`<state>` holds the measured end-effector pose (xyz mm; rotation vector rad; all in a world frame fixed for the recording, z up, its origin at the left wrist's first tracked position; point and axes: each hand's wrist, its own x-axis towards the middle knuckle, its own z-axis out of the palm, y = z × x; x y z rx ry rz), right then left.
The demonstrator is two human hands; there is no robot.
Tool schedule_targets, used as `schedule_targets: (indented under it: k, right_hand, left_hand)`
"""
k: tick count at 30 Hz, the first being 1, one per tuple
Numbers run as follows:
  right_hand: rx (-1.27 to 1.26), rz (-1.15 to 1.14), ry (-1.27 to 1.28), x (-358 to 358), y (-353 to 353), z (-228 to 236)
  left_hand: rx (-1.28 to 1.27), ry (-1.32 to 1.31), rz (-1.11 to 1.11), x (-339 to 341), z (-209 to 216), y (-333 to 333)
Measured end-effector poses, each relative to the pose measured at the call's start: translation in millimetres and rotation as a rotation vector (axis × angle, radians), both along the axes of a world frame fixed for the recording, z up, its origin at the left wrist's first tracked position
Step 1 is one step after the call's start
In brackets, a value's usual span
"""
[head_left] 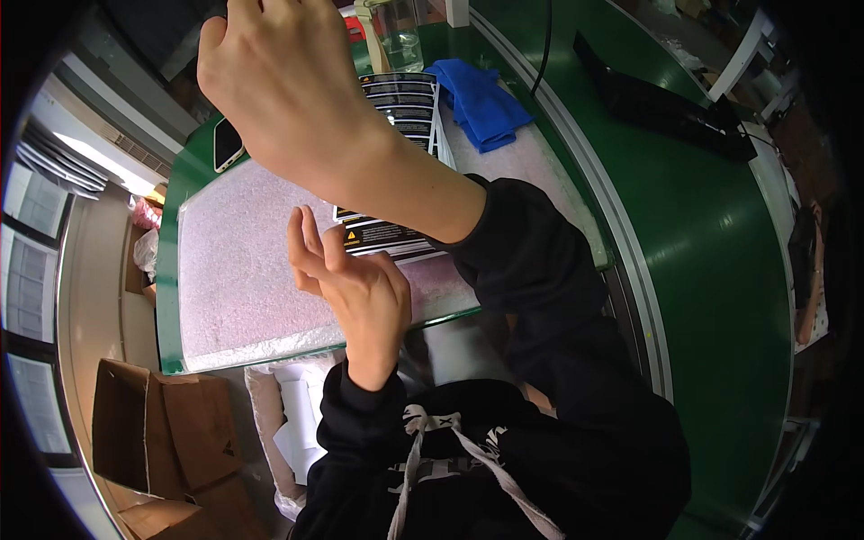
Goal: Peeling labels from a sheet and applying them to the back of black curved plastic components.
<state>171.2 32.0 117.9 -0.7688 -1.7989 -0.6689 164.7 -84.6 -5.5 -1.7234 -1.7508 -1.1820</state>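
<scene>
My left hand (360, 292) is raised over the near edge of the pale pink foam sheet (252, 261), its fingers bent and apart, with nothing seen between them. Just behind it lie black printed label sheets (387, 236) with yellow warning triangles. More of these sheets form a stack farther back, partly covered by my right forearm. My right hand (283, 85) reaches across to the far left, above the foam and the sheets. Its back faces me and its fingers run out at the top edge, so their grip is hidden.
A crumpled blue cloth (481, 101) sits right of the stack, and a clear glass jar (398, 36) stands behind it. A phone (228, 144) lies at the left table edge. A metal rail (621, 211) borders the green surface at right. Open cardboard boxes (166, 427) stand below left.
</scene>
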Motion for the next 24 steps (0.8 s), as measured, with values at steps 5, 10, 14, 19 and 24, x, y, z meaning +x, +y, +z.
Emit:
schedule_targets:
  k: [5,10,14,19,24]
  right_hand:
    - [-0.010,0.008,-0.016,2,7,5]
    - [0.224,0.171,0.010,-12,11,-4]
    - [0.374,0.284,0.127,-25,6,-11]
    - [0.395,0.327,0.119,-34,6,-18]
    - [0.329,0.421,0.042,-37,9,-25]
  left_hand:
    - [0.139,-0.434,-0.282,-16,12,-13]
    - [0.425,-0.900,-0.593,-67,67,13]
    - [0.517,-1.078,-0.662,-91,105,23]
    - [0.531,-1.179,-0.788,-91,119,22]
    - [0.599,-1.238,-0.813,-115,108,23]
